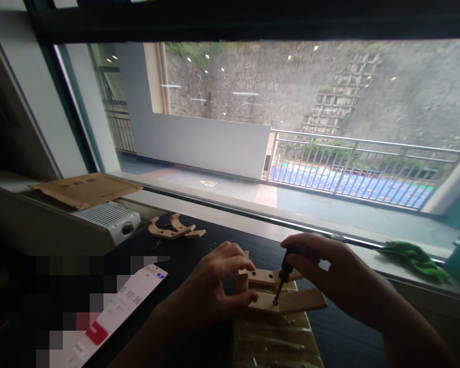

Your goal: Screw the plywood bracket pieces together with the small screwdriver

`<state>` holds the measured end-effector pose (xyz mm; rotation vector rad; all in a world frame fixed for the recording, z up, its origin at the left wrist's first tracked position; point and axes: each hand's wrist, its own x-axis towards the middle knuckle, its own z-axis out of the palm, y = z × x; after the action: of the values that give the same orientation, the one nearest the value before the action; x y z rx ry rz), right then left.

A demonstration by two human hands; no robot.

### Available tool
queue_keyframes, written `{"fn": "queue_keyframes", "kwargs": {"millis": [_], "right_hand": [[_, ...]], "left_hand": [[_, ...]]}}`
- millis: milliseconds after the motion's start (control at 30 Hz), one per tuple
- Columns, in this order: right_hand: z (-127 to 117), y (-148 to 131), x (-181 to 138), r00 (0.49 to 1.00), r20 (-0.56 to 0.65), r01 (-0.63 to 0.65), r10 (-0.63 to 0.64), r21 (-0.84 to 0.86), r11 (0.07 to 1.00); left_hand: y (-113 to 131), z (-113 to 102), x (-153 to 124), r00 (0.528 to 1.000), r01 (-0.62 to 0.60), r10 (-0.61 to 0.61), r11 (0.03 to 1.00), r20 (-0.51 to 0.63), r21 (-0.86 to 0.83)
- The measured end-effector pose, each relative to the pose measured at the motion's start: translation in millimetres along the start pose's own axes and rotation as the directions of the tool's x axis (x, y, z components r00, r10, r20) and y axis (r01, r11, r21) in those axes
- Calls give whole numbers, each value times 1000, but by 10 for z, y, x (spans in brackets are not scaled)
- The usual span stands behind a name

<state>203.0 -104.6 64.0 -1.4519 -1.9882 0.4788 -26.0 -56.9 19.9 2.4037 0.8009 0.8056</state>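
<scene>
My right hand (322, 260) grips a screwdriver (286, 266) by its dark handle, and the shaft slants down to a hole in a pale wooden piece (302, 300). On the left end of that piece, my left hand (230, 281) is closed, with thumb and fingers pinching the wood. Behind it a second wooden strip (262, 276) with dark holes runs alongside. Both rest on a wooden block (276, 340) that looks wrapped in clear tape or film. Whether a screw sits under the screwdriver tip is too small to tell.
Curved wooden parts (172, 230) and small loose hardware lie at the back of the dark table (199, 243). A phone (126, 306) showing a timer lies at left. A brown envelope (86, 189) rests on a white unit (111, 225). A green cloth (414, 260) lies on the windowsill at right.
</scene>
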Motion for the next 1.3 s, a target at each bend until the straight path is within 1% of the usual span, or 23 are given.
{"fn": "queue_keyframes", "kwargs": {"millis": [67,133,267,400,533,633,733,833,967,1033,1133,1200,1233,1300], "right_hand": [[1,13,13,1000,-16,7,-7,-14,1000],[-2,21,22,999,-35,17,-19,-33,999],[-5,47,37,999,-33,23,-24,-19,1000],[14,62,44,999,-37,7,-8,-24,1000],[22,18,27,998,-63,16,-19,-57,998],[9,-38,5,995,-64,66,-71,-78,995],[7,-73,4,995,-54,85,-90,-74,994],[30,-62,33,995,-58,76,-80,-82,994],[50,-13,63,994,-82,58,-66,-91,994],[40,2,58,995,-83,49,-56,-88,995],[14,0,36,995,-78,54,-61,-92,994],[7,-10,24,995,-70,59,-66,-97,994],[8,-13,21,995,-68,60,-66,-97,993],[13,-11,22,996,-65,57,-63,-96,994]], "left_hand": [[5,75,2,995,-97,97,994,-17,41],[-6,153,1,989,-150,151,986,-7,78],[-42,269,5,980,-199,198,969,17,144],[-28,315,9,976,-217,205,952,78,214],[11,315,0,977,-207,183,944,112,258],[25,284,-8,984,-174,161,956,73,235],[24,242,-16,995,-103,98,975,34,195],[9,228,-22,996,-67,57,985,69,160],[7,236,-19,994,-57,42,986,103,156],[15,226,-12,995,-76,65,985,77,153],[12,192,-4,993,-106,111,985,-34,133],[-9,163,-3,992,-77,87,992,-96,101],[-24,146,-3,993,-52,59,996,-98,71],[-54,111,-4,999,0,-1,1000,-43,-18]]}}
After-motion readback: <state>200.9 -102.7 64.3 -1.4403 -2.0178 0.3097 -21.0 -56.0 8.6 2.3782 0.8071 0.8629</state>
